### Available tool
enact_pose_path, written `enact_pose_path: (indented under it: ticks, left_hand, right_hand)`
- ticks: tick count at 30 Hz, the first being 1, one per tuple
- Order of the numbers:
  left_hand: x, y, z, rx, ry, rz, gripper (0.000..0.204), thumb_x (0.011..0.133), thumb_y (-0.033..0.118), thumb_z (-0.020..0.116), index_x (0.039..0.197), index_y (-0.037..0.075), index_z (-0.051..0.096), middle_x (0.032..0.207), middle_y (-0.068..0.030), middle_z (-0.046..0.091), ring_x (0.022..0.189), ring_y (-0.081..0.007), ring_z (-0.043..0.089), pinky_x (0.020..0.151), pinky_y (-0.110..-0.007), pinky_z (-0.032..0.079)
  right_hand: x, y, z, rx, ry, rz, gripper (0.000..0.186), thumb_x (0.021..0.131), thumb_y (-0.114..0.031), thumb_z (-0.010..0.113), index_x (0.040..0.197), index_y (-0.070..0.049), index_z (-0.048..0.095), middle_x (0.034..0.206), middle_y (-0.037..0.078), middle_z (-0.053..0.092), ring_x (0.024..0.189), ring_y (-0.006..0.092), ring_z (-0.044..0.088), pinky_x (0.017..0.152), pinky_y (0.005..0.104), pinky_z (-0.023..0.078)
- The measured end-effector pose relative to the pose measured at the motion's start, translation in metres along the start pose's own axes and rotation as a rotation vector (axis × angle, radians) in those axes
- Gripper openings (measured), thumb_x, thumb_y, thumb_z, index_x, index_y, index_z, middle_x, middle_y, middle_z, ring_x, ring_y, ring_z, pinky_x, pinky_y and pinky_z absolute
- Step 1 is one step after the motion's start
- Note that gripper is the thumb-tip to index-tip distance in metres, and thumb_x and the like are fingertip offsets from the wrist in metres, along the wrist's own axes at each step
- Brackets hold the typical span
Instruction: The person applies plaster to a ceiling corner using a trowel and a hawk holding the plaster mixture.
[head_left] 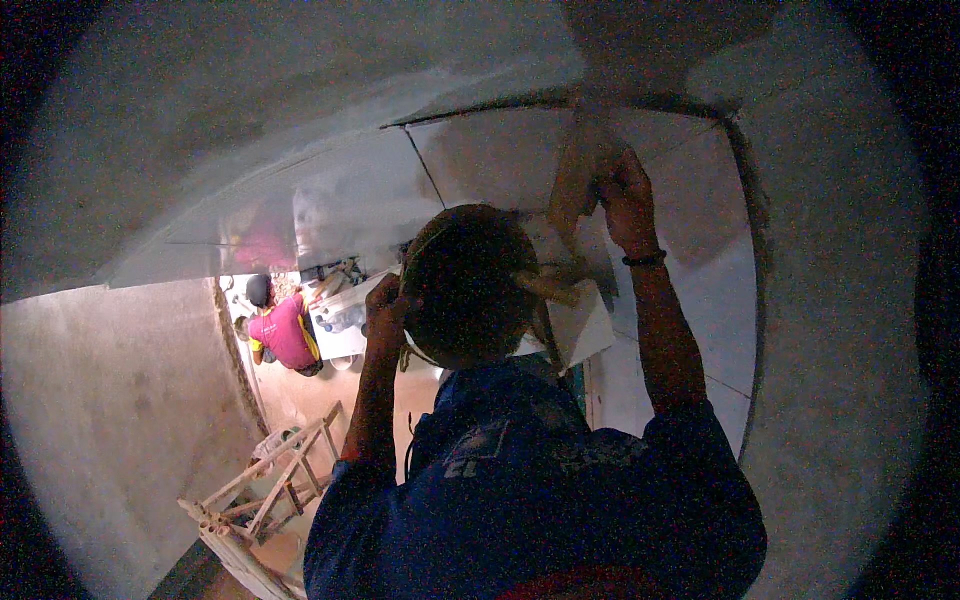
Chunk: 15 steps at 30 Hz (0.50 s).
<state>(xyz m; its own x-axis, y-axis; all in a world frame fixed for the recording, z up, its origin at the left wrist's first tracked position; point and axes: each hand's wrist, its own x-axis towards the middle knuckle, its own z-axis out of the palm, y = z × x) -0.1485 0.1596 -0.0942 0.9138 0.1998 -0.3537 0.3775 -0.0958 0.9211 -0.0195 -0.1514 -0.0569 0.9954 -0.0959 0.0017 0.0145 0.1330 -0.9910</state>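
Observation:
A round, dark container (468,285), bowl-like with a pale rim edge, is in front of my chest; poor light hides what is in it. My left hand (384,308) is closed on its left side. Raised to the right, my right hand (628,200) is closed on a tan, flat, limp-looking piece (575,185) against the glossy wall tiles (490,150). Its exact kind is too dim to make out. A second tan piece (552,288) juts out beside the container's right edge.
A person in a pink shirt (284,335) crouches on the floor far below, left. Several tools (335,280) lie near that person. A wooden frame (275,490) stands at the lower left. Bare plaster walls (120,400) close in on the sides, and a dark gap (745,170) edges the tiles.

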Motion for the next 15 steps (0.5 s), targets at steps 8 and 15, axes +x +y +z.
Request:
enact_pose_path:
  ticks: [8, 15]
  left_hand:
    - [-0.017, -0.007, -0.006, -0.254, 0.035, -0.009, 0.014, 0.060, 0.008, 0.056, 0.072, 0.004, 0.051, 0.065, -0.0005, 0.050, 0.058, -0.0101, 0.044, 0.054, -0.023, 0.036]
    - [-0.016, -0.020, -0.014, -0.236, -0.010, 0.042, 0.015, 0.060, 0.010, 0.056, 0.071, 0.004, 0.050, 0.064, -0.0003, 0.049, 0.058, -0.0103, 0.044, 0.054, -0.023, 0.036]
  right_hand:
    - [0.014, 0.028, 0.004, -0.617, 0.153, -0.389, 0.028, 0.079, -0.013, 0.053, 0.105, -0.002, 0.052, 0.082, 0.008, 0.055, 0.075, 0.0155, 0.052, 0.063, 0.0296, 0.043]
    - [0.011, 0.007, 0.041, -1.134, 0.119, -0.627, 0.046, 0.073, -0.009, 0.054, 0.117, -0.010, 0.046, 0.080, 0.013, 0.051, 0.070, 0.0292, 0.050, 0.061, 0.0392, 0.043]
